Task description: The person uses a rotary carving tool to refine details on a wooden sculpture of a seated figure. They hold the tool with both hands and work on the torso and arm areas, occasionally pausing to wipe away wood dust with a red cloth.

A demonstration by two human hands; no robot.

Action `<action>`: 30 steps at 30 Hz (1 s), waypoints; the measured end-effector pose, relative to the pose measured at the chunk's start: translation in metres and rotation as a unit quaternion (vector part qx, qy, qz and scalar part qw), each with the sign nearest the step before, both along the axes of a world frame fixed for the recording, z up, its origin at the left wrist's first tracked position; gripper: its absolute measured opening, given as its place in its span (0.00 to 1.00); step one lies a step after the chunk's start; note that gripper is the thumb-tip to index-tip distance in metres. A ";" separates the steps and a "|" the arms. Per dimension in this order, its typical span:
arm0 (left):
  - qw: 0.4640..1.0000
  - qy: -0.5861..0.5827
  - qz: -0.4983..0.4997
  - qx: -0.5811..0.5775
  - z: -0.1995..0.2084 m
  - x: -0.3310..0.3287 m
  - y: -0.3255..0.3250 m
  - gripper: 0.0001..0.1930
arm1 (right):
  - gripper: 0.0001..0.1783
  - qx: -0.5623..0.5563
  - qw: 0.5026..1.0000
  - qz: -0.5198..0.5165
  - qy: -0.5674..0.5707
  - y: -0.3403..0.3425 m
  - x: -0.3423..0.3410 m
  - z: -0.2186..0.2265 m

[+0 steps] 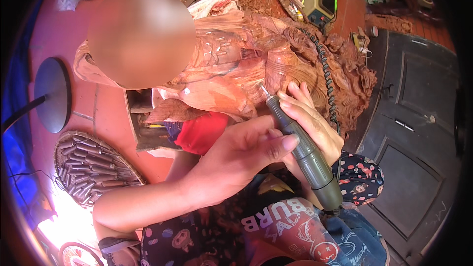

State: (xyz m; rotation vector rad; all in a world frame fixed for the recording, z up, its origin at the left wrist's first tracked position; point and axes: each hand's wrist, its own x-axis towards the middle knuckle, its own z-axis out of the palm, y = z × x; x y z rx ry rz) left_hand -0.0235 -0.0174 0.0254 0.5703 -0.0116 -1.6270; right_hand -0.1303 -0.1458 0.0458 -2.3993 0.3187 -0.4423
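A dark green handheld rotary carving tool (314,161) slants across the middle, its thin metal bit (265,90) pointing up and left. My right hand (315,123) wraps round it from the right, with fingers along the narrow front part. From the left, my left hand (241,150) closes on the tool's body, the thumb lying over it. Beyond my hands lies a large reddish-brown wood carving (217,88) with smooth folds and rough, intricate relief at the right. The bit's tip is close to the carving; I cannot tell whether it touches. A blurred round patch hides the carving's left end.
Wooden carving tools fill a woven basket (93,165) at left, below a round black lamp base (53,94). A coiled black cord (329,79) runs over the carving. A tray with a power box (315,7) stands behind. A dark panelled door (414,133) lies right.
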 end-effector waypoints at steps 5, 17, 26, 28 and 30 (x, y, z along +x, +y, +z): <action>0.999 -0.041 -0.014 0.008 -0.004 -0.001 -0.003 0.12 | 0.20 -0.001 1.000 -0.012 -0.009 -0.001 -0.001 -0.004; 1.000 0.002 0.002 0.010 -0.005 0.000 -0.005 0.11 | 0.23 -0.008 1.000 -0.028 -0.011 -0.001 0.003 -0.006; 1.000 0.030 0.005 0.007 -0.005 0.000 -0.005 0.12 | 0.26 -0.018 0.999 -0.024 -0.029 -0.001 0.003 -0.008; 1.000 0.029 0.003 0.006 -0.005 0.001 -0.006 0.13 | 0.24 -0.012 0.999 -0.030 -0.026 0.000 0.003 -0.008; 1.000 0.002 -0.012 -0.002 -0.006 0.002 -0.005 0.17 | 0.23 -0.009 0.999 -0.030 -0.021 0.001 0.004 -0.006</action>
